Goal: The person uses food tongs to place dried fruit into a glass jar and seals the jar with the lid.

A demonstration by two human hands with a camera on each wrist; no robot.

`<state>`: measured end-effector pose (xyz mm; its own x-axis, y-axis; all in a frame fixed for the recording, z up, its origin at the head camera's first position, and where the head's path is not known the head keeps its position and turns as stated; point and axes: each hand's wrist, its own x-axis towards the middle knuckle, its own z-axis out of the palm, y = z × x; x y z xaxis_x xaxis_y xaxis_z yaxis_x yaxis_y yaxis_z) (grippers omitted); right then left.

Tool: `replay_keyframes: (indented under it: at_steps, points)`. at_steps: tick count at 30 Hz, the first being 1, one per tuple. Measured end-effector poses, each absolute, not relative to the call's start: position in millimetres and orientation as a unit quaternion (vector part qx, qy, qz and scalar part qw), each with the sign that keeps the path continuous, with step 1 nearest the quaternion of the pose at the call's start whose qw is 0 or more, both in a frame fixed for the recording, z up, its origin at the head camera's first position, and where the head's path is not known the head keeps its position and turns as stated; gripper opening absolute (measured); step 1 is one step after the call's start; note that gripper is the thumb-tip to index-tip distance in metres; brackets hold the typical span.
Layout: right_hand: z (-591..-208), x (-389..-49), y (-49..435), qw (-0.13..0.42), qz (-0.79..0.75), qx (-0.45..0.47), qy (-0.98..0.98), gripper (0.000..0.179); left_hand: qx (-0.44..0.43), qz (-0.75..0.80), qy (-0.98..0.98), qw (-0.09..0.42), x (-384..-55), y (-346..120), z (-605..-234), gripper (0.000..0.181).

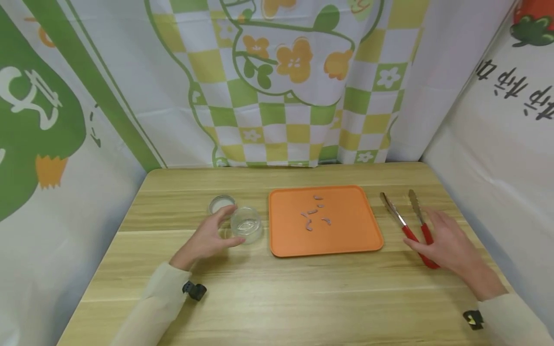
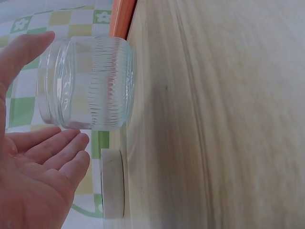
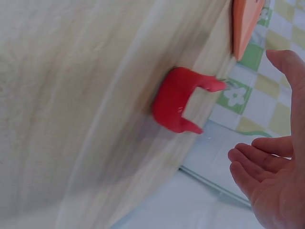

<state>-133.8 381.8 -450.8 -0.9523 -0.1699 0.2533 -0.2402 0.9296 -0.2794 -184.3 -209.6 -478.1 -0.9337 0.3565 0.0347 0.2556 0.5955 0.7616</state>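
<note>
A clear glass jar (image 1: 246, 233) stands uncapped left of the orange tray. My left hand (image 1: 209, 239) is spread beside it, thumb and fingers apart on either side. In the left wrist view the fingers do not curl round the jar (image 2: 93, 83); whether they touch it I cannot tell. A round lid (image 1: 222, 203) lies just behind the jar. On the right, tongs (image 1: 427, 234) with red handles and metal arms lie spread. My right hand (image 1: 452, 247) is over their handle end, its thumb and fingers apart, not gripping the red handle (image 3: 174, 100).
The orange tray (image 1: 285, 240) lies mid-table and carries several small greyish curved pieces (image 1: 312, 211). Behind the wooden table (image 1: 277, 298) hangs a checked, flowered curtain (image 1: 277, 115). Printed cloth walls stand close on both sides.
</note>
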Motion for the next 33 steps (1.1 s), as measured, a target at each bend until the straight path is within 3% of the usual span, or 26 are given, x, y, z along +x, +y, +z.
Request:
replay_keyframes:
  at_steps: [14, 33]
  points:
    - [-471, -139, 391, 0.060, 0.160, 0.078, -0.982, 0.104, 0.161, 0.418, 0.890, 0.077, -191, -206, -483, 0.100]
    - [-484, -143, 389, 0.051, 0.166, 0.064, -0.983, 0.102, 0.163, 0.422, 0.887, 0.091, -199, -200, -490, 0.102]
